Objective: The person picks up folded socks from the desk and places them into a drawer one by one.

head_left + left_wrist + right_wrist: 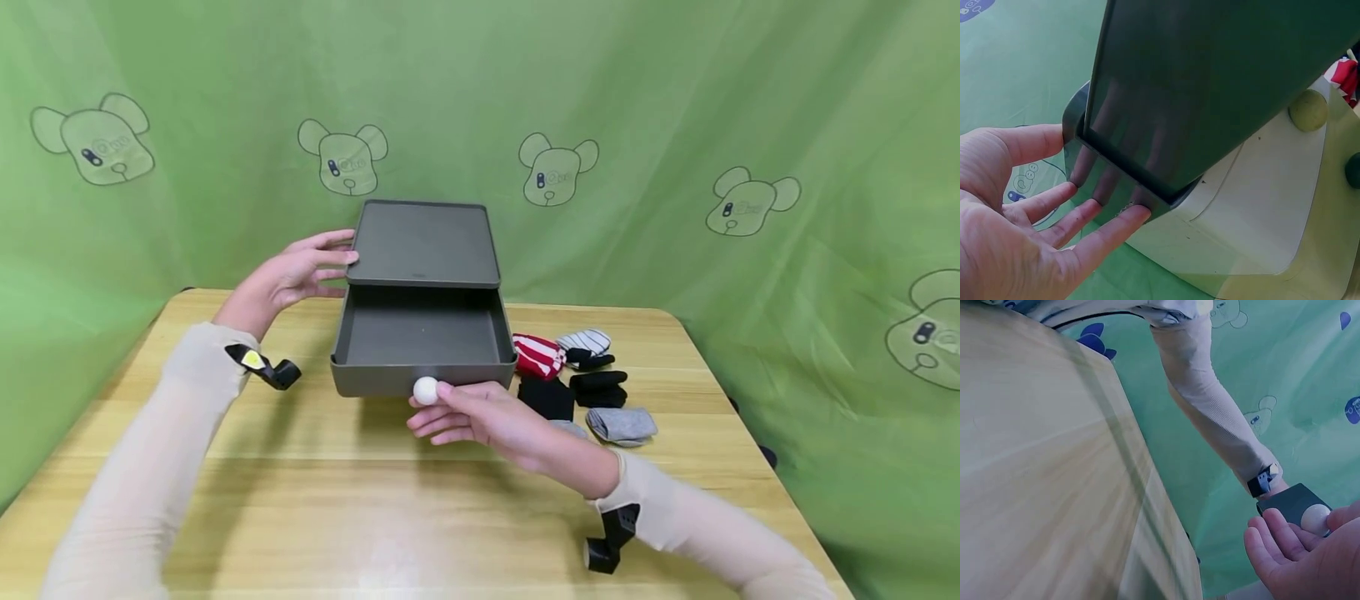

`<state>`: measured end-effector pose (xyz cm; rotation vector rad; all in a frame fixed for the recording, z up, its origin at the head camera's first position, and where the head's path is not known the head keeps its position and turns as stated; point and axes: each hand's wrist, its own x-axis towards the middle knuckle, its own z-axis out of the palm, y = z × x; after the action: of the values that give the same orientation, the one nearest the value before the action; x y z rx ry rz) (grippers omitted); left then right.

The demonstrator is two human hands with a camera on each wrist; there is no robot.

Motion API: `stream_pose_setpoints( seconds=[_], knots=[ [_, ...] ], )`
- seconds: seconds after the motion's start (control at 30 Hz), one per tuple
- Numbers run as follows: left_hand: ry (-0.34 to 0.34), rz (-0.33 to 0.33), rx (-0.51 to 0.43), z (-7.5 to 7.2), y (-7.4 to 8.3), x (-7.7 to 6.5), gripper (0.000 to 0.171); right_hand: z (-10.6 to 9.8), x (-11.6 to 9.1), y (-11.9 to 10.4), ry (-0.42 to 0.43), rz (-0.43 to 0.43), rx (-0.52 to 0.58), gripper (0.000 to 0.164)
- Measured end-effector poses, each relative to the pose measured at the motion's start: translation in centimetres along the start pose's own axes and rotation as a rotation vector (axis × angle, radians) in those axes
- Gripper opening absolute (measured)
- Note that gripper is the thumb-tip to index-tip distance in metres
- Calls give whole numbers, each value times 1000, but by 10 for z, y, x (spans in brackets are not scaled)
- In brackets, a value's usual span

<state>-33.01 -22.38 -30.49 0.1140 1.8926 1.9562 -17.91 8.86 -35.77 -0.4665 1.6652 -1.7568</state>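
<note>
A dark grey drawer box [423,242] stands at the middle of the wooden table, its drawer [423,375] slid out toward me. Nothing shows in the visible part of the drawer. My right hand [487,421] pinches the round white knob [426,391] on the drawer front between thumb and fingers, the other fingers spread below it. At the box's left side, my left hand [292,271] has its thumb and extended fingers against the casing. The left wrist view shows those fingertips touching the dark side wall [1166,81].
Right of the box lie folded socks: a red-and-white striped one [538,357], a white striped one [585,342], black ones [598,388] and grey ones [622,426]. A green curtain [450,75] with bear-head outlines hangs behind the wooden table [337,517].
</note>
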Motion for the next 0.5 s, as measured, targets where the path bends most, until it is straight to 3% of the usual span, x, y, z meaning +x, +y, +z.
stream_pose_setpoints(
  seconds=[0.5],
  knots=[
    [-10, -2, -9, -2, 0, 0, 72, 8, -6, 12, -1, 21, 26, 51]
  ],
)
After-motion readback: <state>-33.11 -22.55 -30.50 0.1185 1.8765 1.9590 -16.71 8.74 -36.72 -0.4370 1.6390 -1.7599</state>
